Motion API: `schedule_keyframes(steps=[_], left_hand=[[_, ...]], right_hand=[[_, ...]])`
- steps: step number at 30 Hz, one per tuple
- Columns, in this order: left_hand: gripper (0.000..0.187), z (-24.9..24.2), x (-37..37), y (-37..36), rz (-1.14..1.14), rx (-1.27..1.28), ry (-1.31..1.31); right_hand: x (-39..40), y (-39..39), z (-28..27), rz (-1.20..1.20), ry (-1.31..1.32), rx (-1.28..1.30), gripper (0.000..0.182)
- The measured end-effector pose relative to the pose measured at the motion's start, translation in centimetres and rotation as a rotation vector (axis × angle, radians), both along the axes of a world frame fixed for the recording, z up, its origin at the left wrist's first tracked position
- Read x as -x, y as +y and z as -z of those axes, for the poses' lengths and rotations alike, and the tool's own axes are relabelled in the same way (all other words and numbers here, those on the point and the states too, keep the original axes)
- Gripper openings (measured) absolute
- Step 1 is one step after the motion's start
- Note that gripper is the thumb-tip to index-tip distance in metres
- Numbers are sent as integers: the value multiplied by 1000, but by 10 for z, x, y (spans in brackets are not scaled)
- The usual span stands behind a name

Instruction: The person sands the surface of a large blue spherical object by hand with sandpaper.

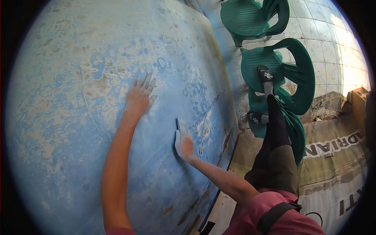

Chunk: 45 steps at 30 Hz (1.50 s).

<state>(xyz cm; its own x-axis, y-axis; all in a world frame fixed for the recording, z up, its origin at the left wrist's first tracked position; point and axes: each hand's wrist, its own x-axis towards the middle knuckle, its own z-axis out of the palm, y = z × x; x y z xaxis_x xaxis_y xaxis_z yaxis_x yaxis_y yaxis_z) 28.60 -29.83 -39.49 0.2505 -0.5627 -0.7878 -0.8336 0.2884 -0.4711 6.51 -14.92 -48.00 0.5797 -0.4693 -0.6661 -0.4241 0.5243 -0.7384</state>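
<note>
A blue wall (156,180) with worn, flaking paint and pale patches fills the left and middle of the view. My left hand (139,98) lies flat against it, fingers stretched out and slightly spread, holding nothing. Lower and to the right, my right hand (184,145), coated in pale dust, is pressed to the wall. Under its palm and fingers is a thin, dark-edged sheet (177,123) that looks like sandpaper; most of it is hidden by the hand.
My sandalled feet (266,74) rest on green plastic chairs (256,58). Another green chair (244,19) stands farther off on the tiled floor (321,47). A printed banner sheet (333,168) covers the ground at lower right, near a brick-coloured block (358,102).
</note>
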Motion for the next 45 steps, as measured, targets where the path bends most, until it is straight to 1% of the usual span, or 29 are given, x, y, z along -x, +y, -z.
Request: schedule_keyframes(steps=[1,2,4,6,7,8,9,11,12,14,15,17,18,20,21,23,24,26,27,29,30,32,34,36,38,40,41,43,45], left_hand=[[65,-3,1,-4,4,11,-2],[65,-8,4,-10,4,-3,-51],[66,-22,9,-11,-16,-17,-115],[65,-49,7,-14,-32,143,-161],[65,-67,10,-10,-44,149,-188],[64,-85,16,-7,-58,287,-290],[63,-101,23,-10,-63,439,-392],[62,-146,58,5,-225,607,-479],[61,-168,75,21,-248,675,-506],[60,-208,108,53,-277,797,-561],[60,-225,123,68,-283,853,-591],[61,-258,152,88,-327,820,-694],[61,-273,162,96,-347,807,-735],[62,-298,176,108,-379,833,-799],[62,-311,180,113,-386,827,-853],[63,-326,178,116,-430,836,-931],[64,-335,178,118,-417,845,-975],[66,-359,172,121,-395,848,-1033],[67,-368,166,120,-389,874,-1052],[69,-387,159,118,-392,933,-1104],[68,-397,155,116,-385,938,-1117],[67,-406,148,112,-375,967,-1155],[63,-402,143,109,-306,943,-1184],[61,-398,142,117,-293,978,-1185],[58,-395,144,123,-295,1001,-1182],[53,-393,144,125,-275,999,-1171],[53,-389,145,127,-285,1005,-1197],[51,-384,145,133,-287,1014,-1211],[50,-384,140,129,-247,1050,-1221]], right_hand=[[3,-8,-25,37,-188,12,51],[0,0,-33,36,-186,17,51],[-2,20,-48,113,-444,274,49],[-17,23,-35,126,-396,272,49],[-28,19,-33,156,-226,157,50],[-37,13,-32,181,-51,52,52],[-48,-5,-41,176,-77,79,52],[-64,-51,-82,187,-347,268,52],[-65,-68,-105,184,-377,291,52],[-61,-86,-147,64,-781,507,50],[-61,-84,-147,55,-804,525,50],[-69,-75,-123,130,-684,502,50],[-80,-74,-110,125,-704,527,50],[-111,-86,-94,280,-337,150,50],[-125,-97,-110,265,-366,174,50],[-138,-122,-174,251,-595,396,50],[-138,-136,-213,214,-712,420,49],[-144,-149,-247,125,-941,634,49],[-156,-157,-251,120,-970,647,49],[-183,-176,-246,241,-824,512,48],[-199,-194,-252,240,-861,531,48],[-231,-225,-270,295,-674,375,48],[-238,-252,-330,238,-793,442,49],[-236,-258,-390,120,-1024,865,52],[-210,-249,-418,-91,-1372,1038,56],[-189,-222,-389,-364,-1649,1073,56],[-193,-226,-381,-373,-1676,1076,56],[-208,-257,-369,-373,-1559,1259,55],[-253,-301,-413,-29,-1234,1157,52]])
